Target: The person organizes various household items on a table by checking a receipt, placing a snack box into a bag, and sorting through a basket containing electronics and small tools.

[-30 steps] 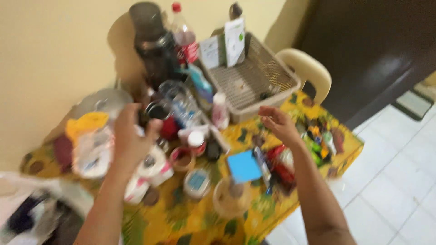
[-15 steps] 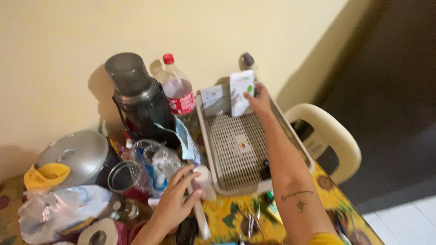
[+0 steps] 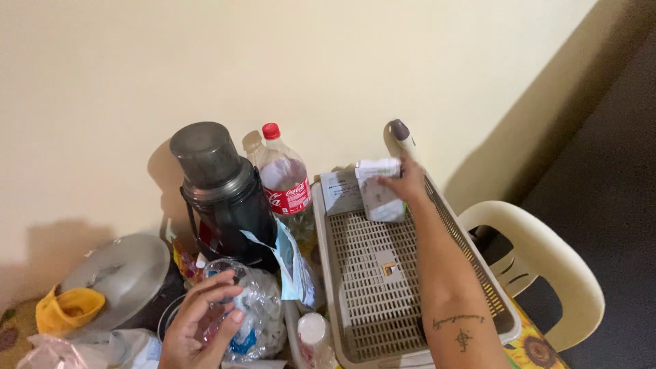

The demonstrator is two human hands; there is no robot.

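- the right hand [image 3: 408, 183] has its fingers clamped on a small white packet [image 3: 380, 193] over the grey basket [image 3: 355, 273].
- the left hand [image 3: 198, 326] has fingers apart, touching a clear plastic bag [image 3: 263, 321].

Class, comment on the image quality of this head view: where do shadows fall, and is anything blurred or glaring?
Head view: mostly sharp; the flask and soda bottle cast soft shadows on the wall; the right side sits in deep shade; the left hand looks slightly blurred; no strong glare.
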